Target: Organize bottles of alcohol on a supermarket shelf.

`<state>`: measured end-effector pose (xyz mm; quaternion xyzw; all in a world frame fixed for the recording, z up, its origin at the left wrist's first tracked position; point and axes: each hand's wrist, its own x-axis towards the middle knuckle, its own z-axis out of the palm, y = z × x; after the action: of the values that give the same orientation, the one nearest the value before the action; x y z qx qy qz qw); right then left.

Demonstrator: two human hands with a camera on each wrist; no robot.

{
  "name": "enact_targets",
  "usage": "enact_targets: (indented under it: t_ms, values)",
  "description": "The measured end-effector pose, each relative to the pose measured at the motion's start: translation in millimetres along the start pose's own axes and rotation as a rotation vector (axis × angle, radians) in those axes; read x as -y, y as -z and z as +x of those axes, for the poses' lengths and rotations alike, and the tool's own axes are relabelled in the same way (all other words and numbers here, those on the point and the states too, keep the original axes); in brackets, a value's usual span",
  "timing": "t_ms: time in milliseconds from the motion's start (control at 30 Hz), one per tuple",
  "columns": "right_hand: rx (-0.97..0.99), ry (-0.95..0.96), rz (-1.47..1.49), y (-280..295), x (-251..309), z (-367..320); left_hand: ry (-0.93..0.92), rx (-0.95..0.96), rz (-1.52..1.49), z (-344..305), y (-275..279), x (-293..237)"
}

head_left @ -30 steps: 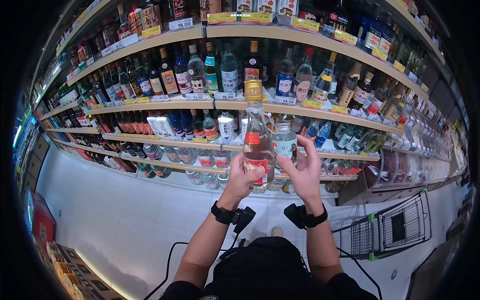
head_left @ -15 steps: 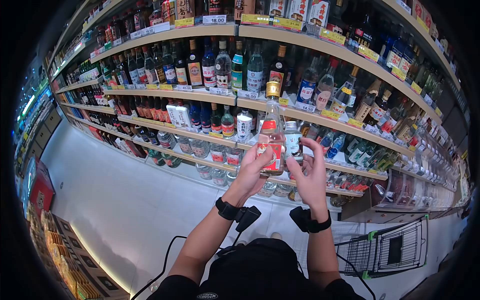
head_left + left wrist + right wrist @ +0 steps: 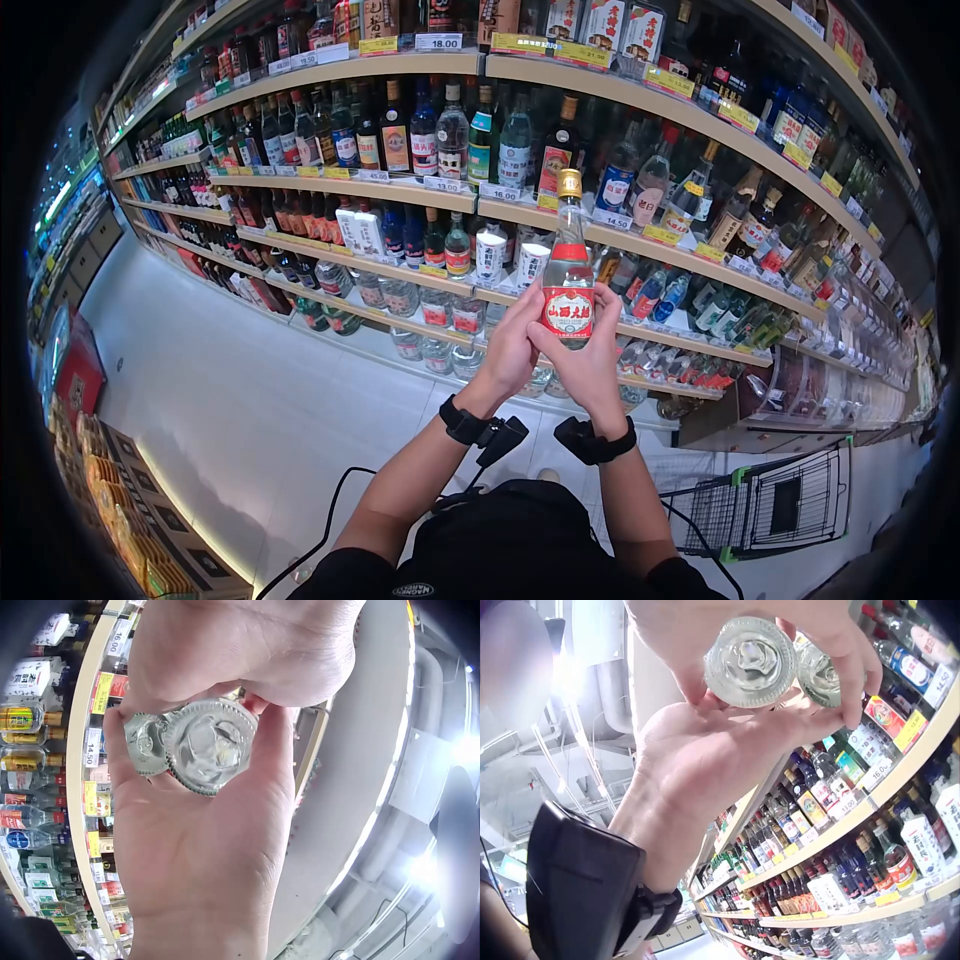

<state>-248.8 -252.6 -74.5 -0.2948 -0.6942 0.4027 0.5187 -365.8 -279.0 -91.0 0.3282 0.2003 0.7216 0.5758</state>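
A clear glass bottle (image 3: 569, 265) with a gold cap and red label stands upright between both hands, its label facing the head camera. My left hand (image 3: 512, 345) grips it from the left and my right hand (image 3: 585, 365) from the right, the two touching below it. Two round glass bases, one (image 3: 211, 746) larger in view than the other (image 3: 148, 744), show side by side in the left wrist view. In the right wrist view, curled fingers (image 3: 847, 679) wrap the second bottle's base (image 3: 821, 675). That second bottle is hidden in the head view.
Shelves (image 3: 640, 240) packed with bottles and price tags curve across the front. A wire shopping cart (image 3: 785, 500) stands at lower right. At lower left are a red box (image 3: 80, 375) and packaged goods (image 3: 125, 510). Pale floor (image 3: 210, 380) lies between.
The red-labelled bottle has moved a little right and turned its label to face the head camera. My right hand has come in around it, and the second bottle has gone out of sight behind.
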Motion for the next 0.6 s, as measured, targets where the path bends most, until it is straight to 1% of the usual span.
enact_targets:
  t_ms: [100,200,233,300,333,400,433,467,533,600]
  values:
    - [0.021,-0.018,0.073,5.2,-5.4,-0.8,-0.055,-0.017,0.213,0.5,3.5,2.7]
    - [0.049,-0.123,0.450,11.0,-3.4,-2.1,-0.151,-0.047,0.265,6.6,7.6,-1.2]
    - [0.033,-0.130,0.541,11.8,-6.9,-3.6,-0.170,-0.067,0.325,7.1,6.9,-4.2]
    - [0.070,-0.143,0.803,15.7,-7.7,-2.5,-0.206,-0.106,0.445,6.9,3.6,-11.5]
    - [0.086,-0.152,0.932,18.4,-8.7,-3.0,-0.184,-0.086,0.417,9.1,7.5,-12.0]
    - [0.149,-0.183,1.017,24.7,-11.6,-2.2,-0.141,-0.047,0.362,16.3,18.0,-12.3]
    - [0.181,-0.197,1.061,27.3,-13.0,-1.0,-0.052,-0.012,0.318,18.8,20.2,-12.8]
    - [0.214,-0.215,1.105,29.0,-13.9,-0.8,-0.024,0.013,0.294,18.0,21.2,-13.3]
    - [0.200,-0.261,1.058,30.1,-12.4,0.8,0.026,0.067,0.248,15.6,15.4,-20.1]
    - [0.193,-0.303,1.057,29.3,-14.9,1.3,-0.003,0.053,0.272,13.9,18.0,-19.2]
